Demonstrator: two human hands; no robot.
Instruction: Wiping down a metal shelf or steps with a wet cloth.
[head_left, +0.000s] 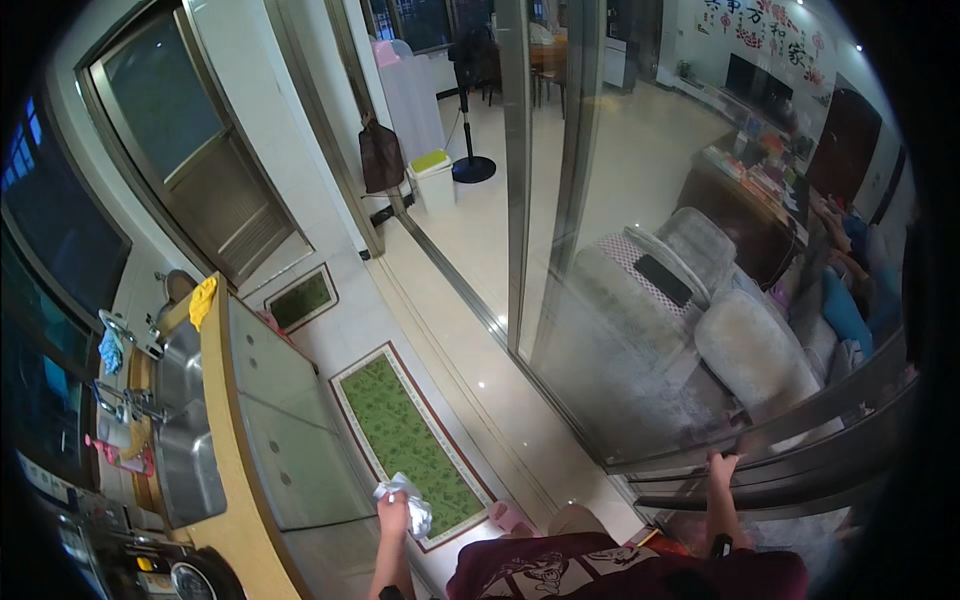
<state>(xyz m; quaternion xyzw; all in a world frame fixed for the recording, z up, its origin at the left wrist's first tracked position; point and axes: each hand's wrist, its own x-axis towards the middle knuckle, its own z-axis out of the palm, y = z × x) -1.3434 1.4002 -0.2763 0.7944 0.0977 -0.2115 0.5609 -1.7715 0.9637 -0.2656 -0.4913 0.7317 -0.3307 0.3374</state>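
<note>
My left hand (393, 511) is closed around a crumpled whitish wad (414, 516), a cloth or thin plastic that I cannot tell apart. It hangs over the near end of a green patterned floor mat (409, 442). My right hand (721, 466) is at the metal frame (780, 431) of a sliding glass door, its fingers bent over the edge. Through the door's glass panel (637, 390) a grey upholstered sofa (757, 349) shows. Below me a pink slipper (511, 517) is partly visible.
Along the left runs a yellow-edged counter (251, 480) with a double steel sink (187, 457) and a yellow cloth (202, 302). The metal floor track (457, 281) crosses the doorway. Beyond it stand a lidded bin (433, 180) and a pedestal fan (472, 169). Another person (847, 307) is behind the glass.
</note>
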